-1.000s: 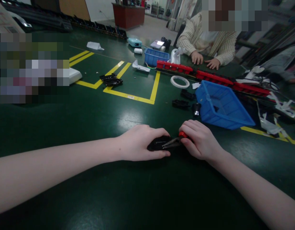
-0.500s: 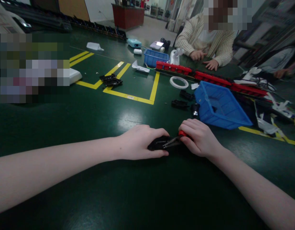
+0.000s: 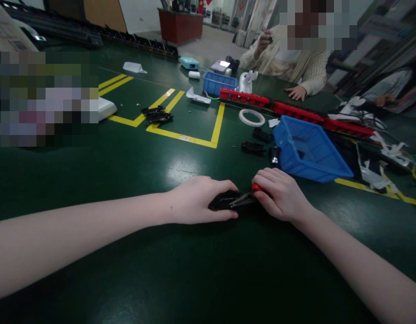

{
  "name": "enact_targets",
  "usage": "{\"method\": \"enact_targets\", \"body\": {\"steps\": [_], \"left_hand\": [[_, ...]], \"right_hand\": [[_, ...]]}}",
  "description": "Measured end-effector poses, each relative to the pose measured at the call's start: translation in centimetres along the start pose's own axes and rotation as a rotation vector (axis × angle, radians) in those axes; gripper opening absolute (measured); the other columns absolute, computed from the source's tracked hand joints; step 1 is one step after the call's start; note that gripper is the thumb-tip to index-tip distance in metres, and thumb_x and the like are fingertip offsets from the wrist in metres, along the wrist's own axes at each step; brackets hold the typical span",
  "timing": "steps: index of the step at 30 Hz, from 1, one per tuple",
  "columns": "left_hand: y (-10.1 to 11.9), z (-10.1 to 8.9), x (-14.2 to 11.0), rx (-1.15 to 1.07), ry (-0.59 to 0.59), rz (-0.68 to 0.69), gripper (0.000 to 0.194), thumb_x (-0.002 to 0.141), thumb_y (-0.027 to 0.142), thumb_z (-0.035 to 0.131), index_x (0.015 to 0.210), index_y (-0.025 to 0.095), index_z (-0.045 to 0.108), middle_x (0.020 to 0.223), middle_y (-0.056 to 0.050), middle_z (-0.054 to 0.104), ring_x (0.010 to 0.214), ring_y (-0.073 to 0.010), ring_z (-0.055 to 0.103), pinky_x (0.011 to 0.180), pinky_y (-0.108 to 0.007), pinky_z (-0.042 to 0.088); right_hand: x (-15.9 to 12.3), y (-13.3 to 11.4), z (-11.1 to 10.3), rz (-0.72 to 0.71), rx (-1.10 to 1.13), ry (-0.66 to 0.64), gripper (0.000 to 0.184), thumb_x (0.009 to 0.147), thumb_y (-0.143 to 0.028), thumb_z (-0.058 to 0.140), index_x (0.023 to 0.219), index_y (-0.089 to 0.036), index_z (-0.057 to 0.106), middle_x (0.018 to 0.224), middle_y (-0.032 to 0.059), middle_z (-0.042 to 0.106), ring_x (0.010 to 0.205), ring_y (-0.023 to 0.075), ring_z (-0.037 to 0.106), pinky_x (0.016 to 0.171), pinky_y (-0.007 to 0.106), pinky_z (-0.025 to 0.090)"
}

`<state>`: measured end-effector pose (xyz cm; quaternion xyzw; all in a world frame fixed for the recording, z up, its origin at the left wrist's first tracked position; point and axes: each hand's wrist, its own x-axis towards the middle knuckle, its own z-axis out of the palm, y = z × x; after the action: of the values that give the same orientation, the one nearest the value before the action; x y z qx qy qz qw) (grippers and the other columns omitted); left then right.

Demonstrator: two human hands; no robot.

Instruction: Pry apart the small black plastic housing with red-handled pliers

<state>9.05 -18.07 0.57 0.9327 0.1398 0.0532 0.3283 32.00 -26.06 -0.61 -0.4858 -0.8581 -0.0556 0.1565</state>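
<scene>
Left hand (image 3: pixel 204 201) gripping black part (image 3: pixel 223 200), dark, glossy, partly hidden by fingers

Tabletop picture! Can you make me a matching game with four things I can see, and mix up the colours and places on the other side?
Things:
1. held black part
2. red-handled tool
3. big basket
4. tabletop

Colours and places:
A. green
B. in the right hand
C. blue
D. in the left hand

Right pairs: 1-D, 2-B, 3-C, 4-A.
</scene>
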Motion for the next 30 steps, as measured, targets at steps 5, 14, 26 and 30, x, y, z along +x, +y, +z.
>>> {"method": "enact_targets", "body": {"steps": [5, 14, 26, 30], "left_hand": [[-0.11, 0.08, -0.02, 0.011, 0.010, 0.016, 0.038, 0.086, 0.043, 0.061, 0.115, 0.019, 0.056, 0.086, -0.001, 0.067, 0.069, -0.0151, 0.061, 0.058, -0.024, 0.040], [-0.28, 0.31, 0.10, 0.008, 0.037, 0.018, 0.036, 0.086, 0.042, 0.061, 0.114, 0.020, 0.055, 0.089, -0.001, 0.067, 0.073, -0.0159, 0.061, 0.060, -0.024, 0.041], [-0.37, 0.45, -0.11, 0.029, 0.046, 0.019, 0.038, 0.085, 0.044, 0.061, 0.114, 0.019, 0.057, 0.086, -0.001, 0.067, 0.070, -0.0157, 0.060, 0.058, -0.024, 0.039], [-0.43, 0.49, -0.07, 0.027, 0.055, 0.020, 0.037, 0.086, 0.042, 0.061, 0.115, 0.019, 0.056, 0.089, -0.002, 0.067, 0.071, -0.0159, 0.060, 0.059, -0.024, 0.040]], "right_hand": [[0.00, -0.01, -0.02, 0.000, 0.003, -0.001, 0.026, 0.094, -0.035, 0.034, 0.075, -0.020, 0.045, 0.070, 0.0032, 0.051, 0.065, 0.0164, 0.044, 0.061, 0.032, 0.035], [0.06, -0.55, -0.03, 0.023, -0.038, 0.006, 0.026, 0.094, -0.035, 0.036, 0.075, -0.020, 0.047, 0.070, 0.0039, 0.053, 0.064, 0.0164, 0.044, 0.060, 0.032, 0.034], [0.15, -0.22, -0.13, 0.010, -0.048, -0.003, 0.027, 0.094, -0.033, 0.035, 0.074, -0.020, 0.048, 0.070, 0.0037, 0.054, 0.065, 0.0163, 0.044, 0.060, 0.032, 0.034], [0.16, -0.58, -0.06, 0.023, -0.059, 0.005, 0.027, 0.094, -0.032, 0.036, 0.074, -0.019, 0.048, 0.069, 0.0038, 0.053, 0.064, 0.0159, 0.044, 0.060, 0.031, 0.034]]}}
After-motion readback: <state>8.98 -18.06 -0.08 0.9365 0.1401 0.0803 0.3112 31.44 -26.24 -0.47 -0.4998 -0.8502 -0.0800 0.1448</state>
